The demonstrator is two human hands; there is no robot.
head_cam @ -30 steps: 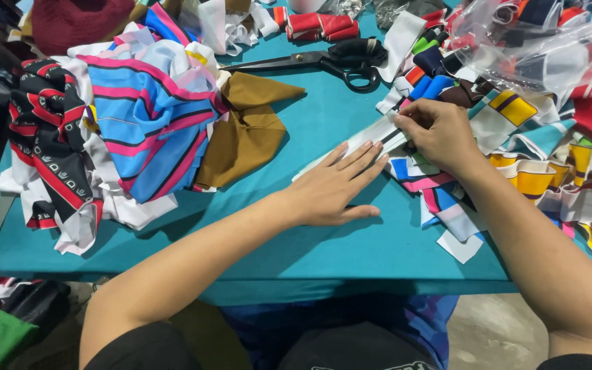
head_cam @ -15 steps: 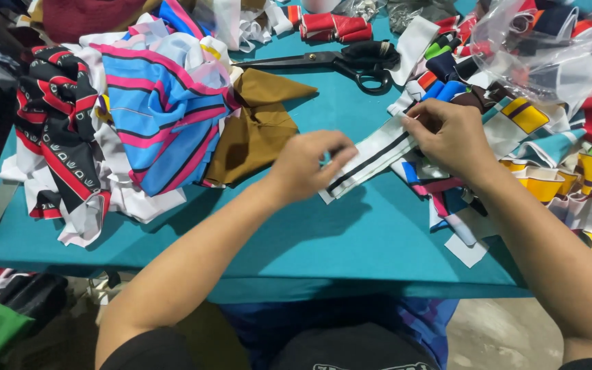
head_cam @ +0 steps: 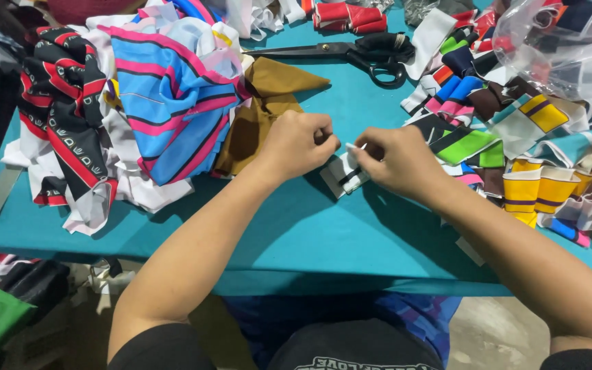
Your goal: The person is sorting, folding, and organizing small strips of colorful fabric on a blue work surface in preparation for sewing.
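1. Counter [head_cam: 296, 226]: a teal surface that carries all the fabric; every place below is given relative to it.
2. Striped cloth pile [head_cam: 166, 103]: blue, pink and white fabric heaped on the counter's left part, with a black-and-red patterned cloth [head_cam: 63, 116] at the far-left edge of the counter.
3. Brown cloth [head_cam: 268, 103]: crumpled near the counter's middle, touching the striped pile and lying just beside the left hand.
4. Band heap [head_cam: 536, 144]: many small folded bands in yellow, green, blue and pink, spread over the counter's right part, partly under a clear plastic bag [head_cam: 563, 48].
5. Scissors [head_cam: 351, 51]: large, black-handled, lying flat toward the counter's far edge.
6. Left hand [head_cam: 299, 140]: curled into a loose fist at the counter's middle, fingertips pinching one end of the folded strip.
7. Right hand [head_cam: 395, 161]: just beside the left, fingers pressed together and pinching the strip's other end.
8. Folded strip [head_cam: 347, 171]: a small white band with a black stripe, held between both hands just above the counter's middle.
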